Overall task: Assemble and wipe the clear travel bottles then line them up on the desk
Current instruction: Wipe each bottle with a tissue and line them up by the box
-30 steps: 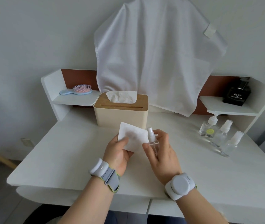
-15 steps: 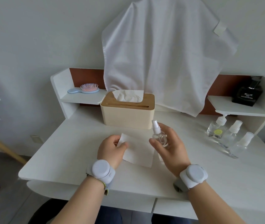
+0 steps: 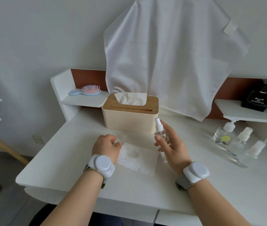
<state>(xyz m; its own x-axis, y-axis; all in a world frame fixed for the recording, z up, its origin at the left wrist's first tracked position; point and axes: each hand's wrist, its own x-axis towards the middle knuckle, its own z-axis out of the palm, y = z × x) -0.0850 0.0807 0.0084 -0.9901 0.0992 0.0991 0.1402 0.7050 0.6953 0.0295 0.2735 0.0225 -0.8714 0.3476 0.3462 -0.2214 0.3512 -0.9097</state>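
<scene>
Both bare forearms reach forward from the bottom edge, each with a white round wrist device on a grey strap. Left hand (image 3: 106,146) is low, palm down, back of hand to camera, fingers curled loosely, fingertips touching the near-left edge of the tissue (image 3: 138,158). Right hand (image 3: 172,148) is raised a bit higher, palm facing left, thumb (image 3: 160,139) and fingers closed around the spray bottle (image 3: 159,131), holding it upright, nozzle above the fingers. Hands are apart, left lower than right.
</scene>
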